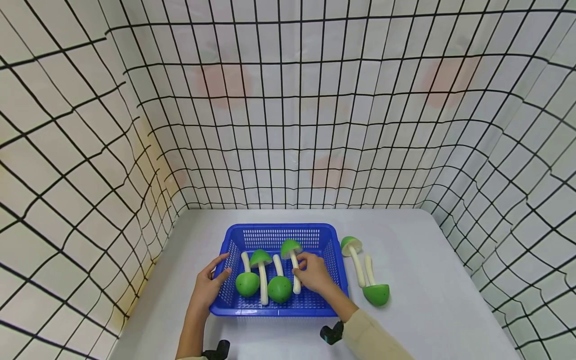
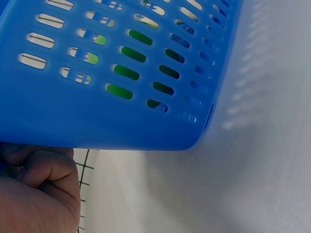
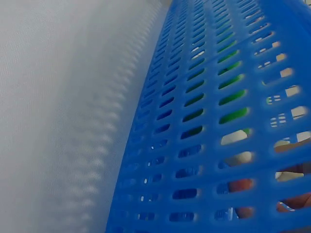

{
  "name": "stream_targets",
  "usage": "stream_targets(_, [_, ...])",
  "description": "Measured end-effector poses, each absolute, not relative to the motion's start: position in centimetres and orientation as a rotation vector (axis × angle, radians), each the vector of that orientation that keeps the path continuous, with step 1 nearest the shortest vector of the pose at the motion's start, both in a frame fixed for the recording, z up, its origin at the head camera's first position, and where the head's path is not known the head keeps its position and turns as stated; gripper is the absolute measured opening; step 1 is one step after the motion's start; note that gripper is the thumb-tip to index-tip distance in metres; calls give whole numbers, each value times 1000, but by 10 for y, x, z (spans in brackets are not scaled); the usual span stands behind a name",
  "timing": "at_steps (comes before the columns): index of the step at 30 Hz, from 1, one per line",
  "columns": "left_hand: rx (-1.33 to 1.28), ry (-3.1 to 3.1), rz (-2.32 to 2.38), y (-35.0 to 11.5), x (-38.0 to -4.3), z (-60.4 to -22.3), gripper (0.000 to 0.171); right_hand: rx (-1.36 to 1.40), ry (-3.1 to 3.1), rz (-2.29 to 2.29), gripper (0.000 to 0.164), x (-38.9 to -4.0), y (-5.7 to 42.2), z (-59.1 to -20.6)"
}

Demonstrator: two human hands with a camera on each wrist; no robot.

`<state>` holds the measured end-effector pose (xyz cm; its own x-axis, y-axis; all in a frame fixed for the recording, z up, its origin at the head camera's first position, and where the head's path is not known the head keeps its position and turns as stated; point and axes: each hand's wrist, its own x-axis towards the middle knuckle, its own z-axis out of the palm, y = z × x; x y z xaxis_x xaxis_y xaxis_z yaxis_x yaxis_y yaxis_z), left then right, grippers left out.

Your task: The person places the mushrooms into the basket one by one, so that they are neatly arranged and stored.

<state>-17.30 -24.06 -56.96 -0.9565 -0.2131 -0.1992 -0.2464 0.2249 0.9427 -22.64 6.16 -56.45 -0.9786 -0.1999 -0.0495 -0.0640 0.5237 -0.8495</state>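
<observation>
A blue slotted plastic basket [image 1: 279,312] sits on the white table. My left hand [image 1: 209,287] grips its left rim; in the left wrist view, curled fingers of that hand [image 2: 46,187] lie at the edge of the basket wall [image 2: 73,114]. Over the basket's right half, my right hand [image 1: 313,273] pinches the white stem of a green-capped toy mushroom [image 1: 291,248], cap toward the back. Left of it in the basket lie three more mushrooms: one cap-forward [image 1: 280,289], one cap-back [image 1: 263,282], one cap-forward [image 1: 247,284]. The right wrist view mostly shows the basket's side wall [image 3: 194,145].
On the table right of the basket lie two more green-capped mushrooms, one cap-back [image 1: 351,246] and one cap-forward [image 1: 376,295]. White walls behind a black grid net [image 1: 299,149] enclose the table at the back and both sides.
</observation>
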Motion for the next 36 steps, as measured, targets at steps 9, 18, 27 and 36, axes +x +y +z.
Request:
stream_targets(9, [-464, 2408, 1900, -241, -173, -569, 50, -207, 2648, -1332, 38, -228, 56, -570])
stream_targets(18, [-458, 2391, 1922, -241, -172, -571, 50, -211, 2521, -1375, 38, -230, 53, -576])
stream_targets(27, [-482, 2391, 1918, -241, -174, -570, 48, -205, 2382, -1393, 40, -231, 53, -577])
stream_targets(36, [-496, 2369, 1934, -240, -174, -569, 49, -223, 2392, -1392, 42, -230, 54, -578])
